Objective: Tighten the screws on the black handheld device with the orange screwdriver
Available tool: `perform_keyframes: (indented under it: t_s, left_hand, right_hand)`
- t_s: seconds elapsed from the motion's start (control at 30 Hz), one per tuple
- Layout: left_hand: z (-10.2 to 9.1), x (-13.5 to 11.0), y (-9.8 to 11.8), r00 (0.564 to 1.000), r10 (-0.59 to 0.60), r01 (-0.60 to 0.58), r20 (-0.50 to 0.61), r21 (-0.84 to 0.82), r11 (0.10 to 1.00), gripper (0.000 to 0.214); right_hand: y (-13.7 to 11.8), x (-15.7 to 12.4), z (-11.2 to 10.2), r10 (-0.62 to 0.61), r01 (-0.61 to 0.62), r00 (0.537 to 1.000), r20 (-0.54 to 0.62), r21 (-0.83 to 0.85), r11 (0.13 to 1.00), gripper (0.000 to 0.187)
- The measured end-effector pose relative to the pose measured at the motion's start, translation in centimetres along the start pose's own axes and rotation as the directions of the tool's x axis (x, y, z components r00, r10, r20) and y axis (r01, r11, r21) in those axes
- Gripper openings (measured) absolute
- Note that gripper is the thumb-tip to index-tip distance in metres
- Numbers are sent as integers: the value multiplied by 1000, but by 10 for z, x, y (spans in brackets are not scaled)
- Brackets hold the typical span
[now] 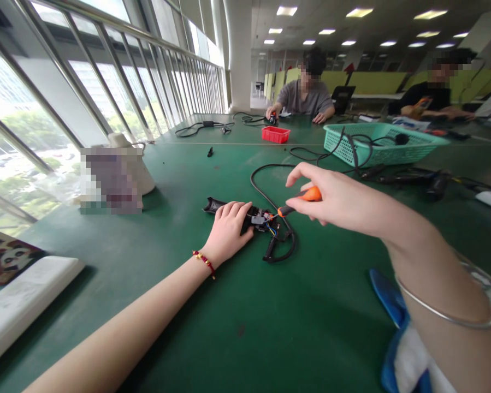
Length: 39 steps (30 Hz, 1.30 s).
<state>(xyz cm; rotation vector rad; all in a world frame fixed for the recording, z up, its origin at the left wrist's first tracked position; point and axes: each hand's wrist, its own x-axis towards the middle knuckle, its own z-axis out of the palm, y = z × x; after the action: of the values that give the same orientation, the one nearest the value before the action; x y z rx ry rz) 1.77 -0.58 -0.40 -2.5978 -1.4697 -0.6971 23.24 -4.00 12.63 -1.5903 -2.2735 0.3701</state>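
Note:
My left hand (228,232) presses down on a black opened device (214,206) lying on the green table (179,305), fingers curled over its exposed wiring (265,221). My right hand (338,200) grips an orange-handled screwdriver (306,196), whose tip points down-left into the coloured wires. A black cable (265,188) loops from the device toward the far side of the table.
A teal basket (376,147) with cables stands at the back right, a small red tray (275,134) behind the middle. Two other people sit at the far end. A white object lies at the left edge, a blue cloth (386,300) near my right arm.

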Motion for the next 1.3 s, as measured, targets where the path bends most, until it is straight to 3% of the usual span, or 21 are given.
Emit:
perform_keyframes:
  t_s: [0.2, 0.37, 0.5, 0.6, 0.7, 0.77, 0.87, 0.93, 1.07, 1.17, 1.3]
  left_hand:
    - [0, -2, -3, 1000, -10, 10, 3, 35, 999, 49]
    - [-1, -3, 3, 997, -73, 74, -18, 125, 989, 49]
    - [0, -3, 3, 997, -75, 78, -29, 128, 989, 48]
    - [1, -3, 0, 998, -64, 65, -14, 95, 993, 50]
    - [2, -3, -2, 999, -54, 53, 6, 45, 998, 54]
    - [2, -3, -3, 999, -51, 51, 12, 20, 999, 56]
    - [2, -3, -2, 998, -58, 58, 21, 0, 998, 56]
    - [2, -2, -2, 998, -62, 62, 27, 1, 998, 56]
    - [1, -2, -2, 998, -56, 56, 27, 11, 998, 57]
    - [0, -2, -1, 998, -56, 56, 25, 11, 998, 57]
    - [-1, -2, 0, 998, -60, 60, 27, 8, 998, 57]
  right_hand:
    - [4, -4, -6, 10, -14, 999, -32, -141, 990, 20]
    - [-17, -10, -1, 123, -145, 988, -93, -285, 947, 50]
    - [-15, -16, 1, 20, -39, 997, -71, -279, 959, 26]
    - [-2, -20, -1, -34, 12, 997, -65, -315, 949, 37]
    - [6, -22, -2, 16, -42, 997, -74, -362, 931, 28]
    - [4, -22, -3, 76, -62, 996, 36, -295, 954, 28]
    - [-6, -22, -3, 152, -116, 948, 278, -143, 983, 46]
    - [-9, -23, -3, 172, -133, 932, 318, -140, 981, 48]
    - [0, -26, 0, 16, 22, 993, 119, -309, 951, 18]
    - [9, -27, 0, -117, 106, 993, 0, -421, 901, 26]
    - [8, -24, -2, -147, 142, 989, 16, -365, 920, 26]
